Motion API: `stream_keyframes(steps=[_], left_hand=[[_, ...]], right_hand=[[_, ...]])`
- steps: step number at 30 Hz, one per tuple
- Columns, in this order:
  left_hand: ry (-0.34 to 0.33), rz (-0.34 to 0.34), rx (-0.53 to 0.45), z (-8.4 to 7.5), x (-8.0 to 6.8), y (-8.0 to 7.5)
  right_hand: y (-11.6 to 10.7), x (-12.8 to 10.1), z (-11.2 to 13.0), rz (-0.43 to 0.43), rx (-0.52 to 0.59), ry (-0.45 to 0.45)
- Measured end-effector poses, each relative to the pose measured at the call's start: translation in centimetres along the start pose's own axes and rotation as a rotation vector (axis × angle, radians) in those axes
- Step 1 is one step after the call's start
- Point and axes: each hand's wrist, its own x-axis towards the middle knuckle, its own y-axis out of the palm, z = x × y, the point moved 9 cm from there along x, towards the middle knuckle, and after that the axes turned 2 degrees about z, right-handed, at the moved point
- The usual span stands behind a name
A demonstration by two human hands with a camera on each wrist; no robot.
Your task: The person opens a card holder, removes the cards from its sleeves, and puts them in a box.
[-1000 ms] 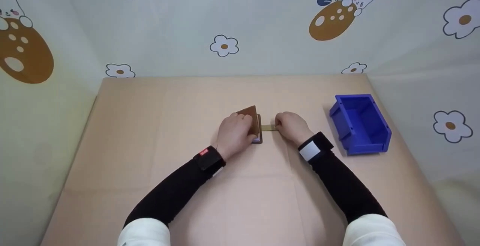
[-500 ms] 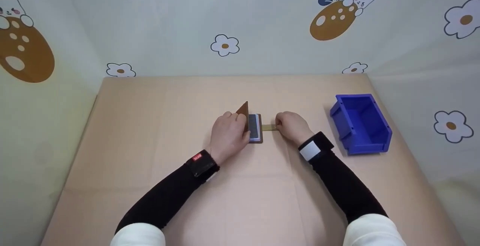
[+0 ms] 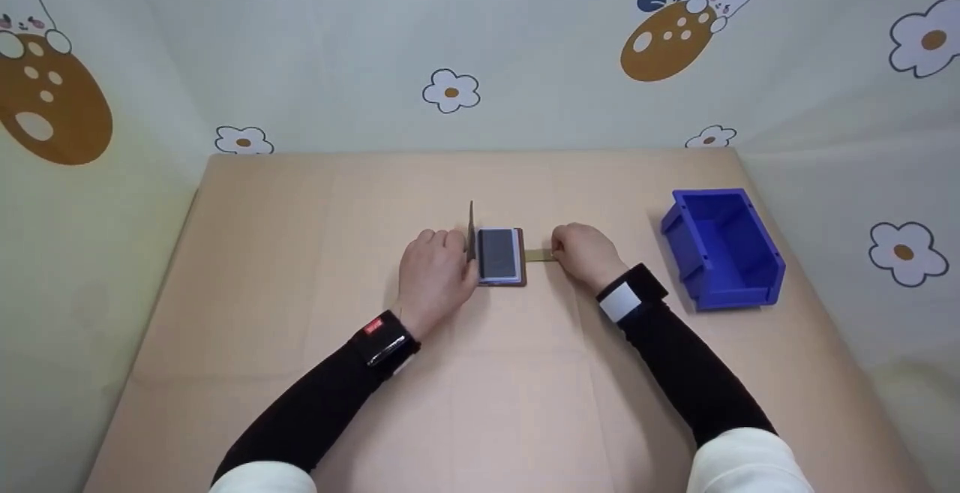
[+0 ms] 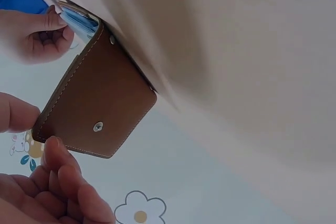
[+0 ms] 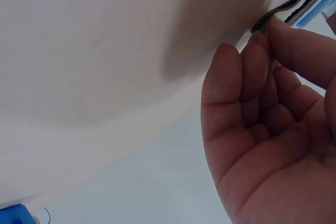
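A brown leather wallet (image 3: pixel 501 258) lies at the middle of the table, with a dark blue card face showing inside. My left hand (image 3: pixel 459 247) pinches the edge of its cover flap (image 3: pixel 472 229) and holds the flap upright. In the left wrist view the flap (image 4: pixel 100 103) shows two metal snaps, with my thumb (image 4: pixel 16 113) and fingers (image 4: pixel 58 177) at its free edge. My right hand (image 3: pixel 559 252) pinches the tan strap (image 3: pixel 536 255) that sticks out of the wallet's right side. In the right wrist view the fingertips (image 5: pixel 273 30) close on that strap's end.
A blue plastic bin (image 3: pixel 721 247) stands at the right of the beige table (image 3: pixel 300 268), open side up, nothing visible in it. Cloth walls printed with flowers and rabbits surround the table on three sides.
My left hand has swung the cover flap from lying over the wallet up to vertical and moved left, baring the dark card face. The right hand has stayed on the strap.
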Motion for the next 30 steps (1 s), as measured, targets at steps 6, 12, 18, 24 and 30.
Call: stream_keyframes(steps=[6,12,18,24,30], left_hand=[[-0.080,0.053,-0.043,1.4,-0.6,0.3],[-0.171,0.095,-0.113,2.8,-0.9,0.3],[-0.218,0.085,-0.167,4.0,-0.9,-0.2],[-0.261,0.128,-0.195,4.9,-1.0,0.0],[-0.283,0.190,-0.170,5.4,-1.3,0.5]], right_hand=[[0.1,0.0,0.0,0.004,-0.007,0.010],[0.2,0.1,-0.1,0.020,0.003,0.025],[0.3,0.1,-0.1,0.050,-0.009,0.037],[0.3,0.1,-0.1,0.057,-0.001,0.039],[0.3,0.1,-0.2,0.056,0.008,0.032]])
